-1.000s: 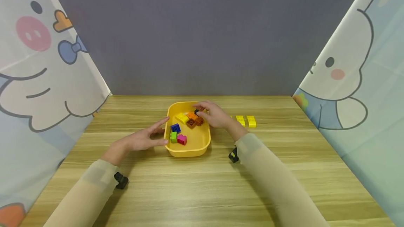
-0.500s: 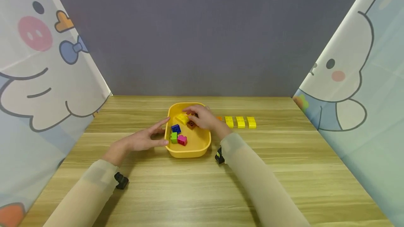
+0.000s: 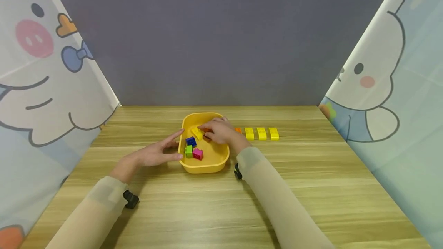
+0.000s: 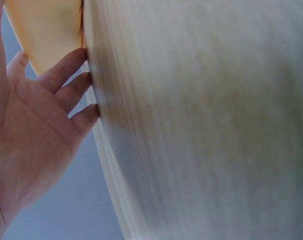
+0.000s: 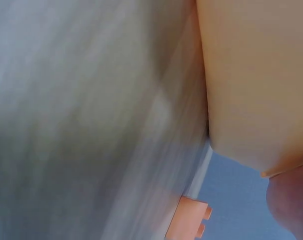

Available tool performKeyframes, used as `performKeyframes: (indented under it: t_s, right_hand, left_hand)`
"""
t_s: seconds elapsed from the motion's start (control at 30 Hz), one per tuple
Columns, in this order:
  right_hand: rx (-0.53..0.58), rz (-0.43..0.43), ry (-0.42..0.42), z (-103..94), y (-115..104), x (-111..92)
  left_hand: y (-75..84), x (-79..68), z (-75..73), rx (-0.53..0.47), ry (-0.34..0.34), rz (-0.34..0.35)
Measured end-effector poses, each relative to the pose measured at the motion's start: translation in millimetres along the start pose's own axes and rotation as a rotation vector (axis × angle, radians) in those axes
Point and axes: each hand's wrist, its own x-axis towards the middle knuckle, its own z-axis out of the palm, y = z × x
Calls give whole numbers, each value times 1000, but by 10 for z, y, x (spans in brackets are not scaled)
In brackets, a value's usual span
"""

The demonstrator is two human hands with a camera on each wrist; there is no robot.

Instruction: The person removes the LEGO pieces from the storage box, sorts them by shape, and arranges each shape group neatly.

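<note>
Plainly, both forearms come in from the near side in pale sleeves (image 3: pixel 277 203), converging on a yellow bin (image 3: pixel 207 169) on the wooden table (image 3: pixel 194 210). The left hand (image 3: pixel 154 155) lies at the bin's left side, its thumb and index finger straight and spread, tips against the wall, one toward the near end and one toward the far. In the left wrist view its other fingers are extended too, reaching to the tabletop; it grips nothing. The right hand (image 3: pixel 221 130) arches over the bin's right wall, palm down, fingers pointing left and bent into the far half. Whether they pinch a brick cannot be told, since the back of the hand covers them.

Just beside those fingertips lie a yellow brick (image 3: pixel 197 133) and a partly covered brown brick (image 3: pixel 207 138). Nearer, along the bin's left side, are a blue brick (image 3: pixel 191 141), a green brick (image 3: pixel 188 151) and, just right of the green one, a pink brick (image 3: pixel 198 154). Right of the bin, an orange brick (image 3: pixel 238 130), partly behind the right hand, begins a row with three yellow bricks (image 3: pixel 261 133). A dark grey panel (image 3: pixel 221 41) closes off the far side.
</note>
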Motion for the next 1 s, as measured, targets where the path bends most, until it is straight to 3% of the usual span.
performKeyframes:
  t_s: [0.23, 0.77, 1.0]
  right_hand:
    - [-6, -34, -9, 1, -1, -13]
    - [-54, 4, -55, 4, -33, -13]
    - [-134, 9, -97, 4, -43, -12]
  left_hand:
    - [-2, -13, -2, 5, -3, 9]
    - [-19, -3, -1, 2, -7, 4]
    - [0, -7, 3, -21, -13, 16]
